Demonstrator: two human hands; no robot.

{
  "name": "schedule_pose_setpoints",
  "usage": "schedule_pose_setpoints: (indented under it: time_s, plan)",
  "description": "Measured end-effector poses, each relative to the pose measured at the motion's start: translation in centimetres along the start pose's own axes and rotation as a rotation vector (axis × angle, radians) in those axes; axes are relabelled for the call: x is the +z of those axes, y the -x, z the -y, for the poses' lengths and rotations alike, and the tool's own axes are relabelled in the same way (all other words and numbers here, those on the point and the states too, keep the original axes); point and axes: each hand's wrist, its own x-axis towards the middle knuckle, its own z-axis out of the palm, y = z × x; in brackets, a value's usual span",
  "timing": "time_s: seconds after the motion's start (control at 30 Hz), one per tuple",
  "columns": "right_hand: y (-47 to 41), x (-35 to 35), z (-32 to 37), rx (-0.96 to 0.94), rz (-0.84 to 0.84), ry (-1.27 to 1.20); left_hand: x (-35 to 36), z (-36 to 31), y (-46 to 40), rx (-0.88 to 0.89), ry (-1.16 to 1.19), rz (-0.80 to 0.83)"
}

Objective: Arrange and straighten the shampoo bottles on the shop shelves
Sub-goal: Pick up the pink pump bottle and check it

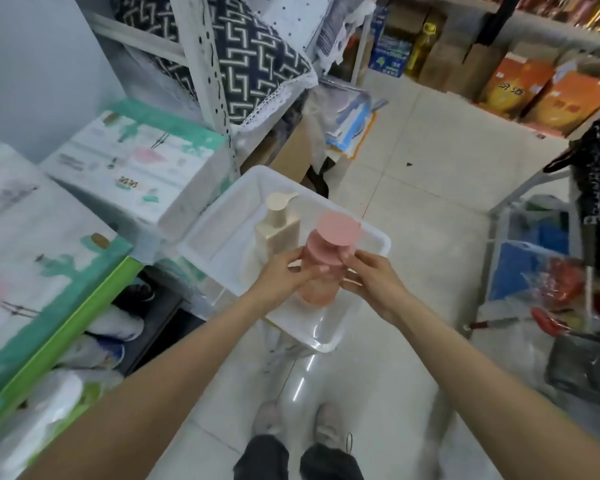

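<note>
Pale floor tiles (430,188) are running under a narrow shop aisle, with the person's feet in light shoes (267,419) showing at the bottom edge. Just above them, both forearms are reaching forward over a white plastic bin (381,245). Left hand (281,277) is curling its fingers round the left side of the pink bottle (321,271), while the right hand (373,277) is pinching the same bottle from the right near its neck, so the bottle is sitting upright between the two hands, over the bin. Its round pink cap is rising above the fingers. Just beyond the left hand, a cream pump bottle (278,226) is standing upright inside the bin, close beside the pink one. To the left, boxed goods in white and teal packaging (136,157) are lying stacked. Farther off, a patterned dark cushion (257,60) is leaning on a white shelf frame, and orange cartons (534,91) are lining the far right.
</note>
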Motion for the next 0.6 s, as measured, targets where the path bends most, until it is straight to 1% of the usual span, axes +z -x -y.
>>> schedule_pose_setpoints:
  time_s: [0.13,0.3,0.47,0.6]
  plan:
    - [-2.6,-1.1,-0.7,0.054,0.072,0.022,1.4,1.6,-1.5,-0.078,0.041,-0.127]
    - [-4.7,-1.4,-1.5,0.119,0.118,0.022,2.4,3.1,-2.2,-0.173,0.075,-0.178]
    - [-5.8,-0.9,-1.6,0.108,0.092,0.031,2.6,3.8,-2.9,-0.214,0.093,-0.238]
    - [-6.0,-0.4,-1.3,0.092,0.01,0.049,2.8,3.1,-3.8,-0.262,0.053,-0.273]
